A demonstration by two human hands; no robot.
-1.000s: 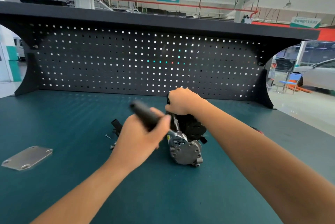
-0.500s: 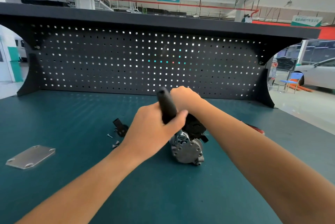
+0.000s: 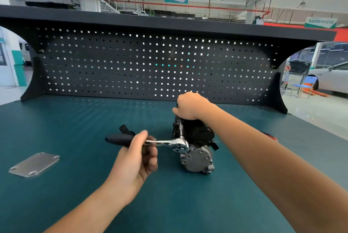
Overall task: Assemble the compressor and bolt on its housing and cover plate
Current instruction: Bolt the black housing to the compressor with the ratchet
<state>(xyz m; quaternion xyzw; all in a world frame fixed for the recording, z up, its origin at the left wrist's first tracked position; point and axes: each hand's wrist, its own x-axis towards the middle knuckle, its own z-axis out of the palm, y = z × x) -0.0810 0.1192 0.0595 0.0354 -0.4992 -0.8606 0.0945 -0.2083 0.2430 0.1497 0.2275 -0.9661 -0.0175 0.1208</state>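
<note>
The main risk, judging by the layout, is the socket slipping off its bolt. The ratchet (image 3: 178,145) drives through a long extension bar (image 3: 181,127) that runs along the compressor (image 3: 197,157), so any sideways pull on the handle could tilt the bar, round the bolt head or cross the thread. The compressor lies unclamped on its side on the desk (image 3: 75,119), a little right of the middle and nearer the back edge than the front. A hard stroke could therefore roll or skid it unless it is held down firmly. The cover plate (image 3: 34,164) lies well apart toward the left edge and is not yet fitted. A small black part (image 3: 124,130) sits just beyond the ratchet handle, where a wide swing might knock it. The left hand (image 3: 137,161) is closed round the ratchet's black grip, fingers wrapped underneath and thumb on top. The right hand (image 3: 190,106) is curled over the compressor's far end, gripping it where the bar disappears. Whether it also touches the bar cannot be told.
</note>
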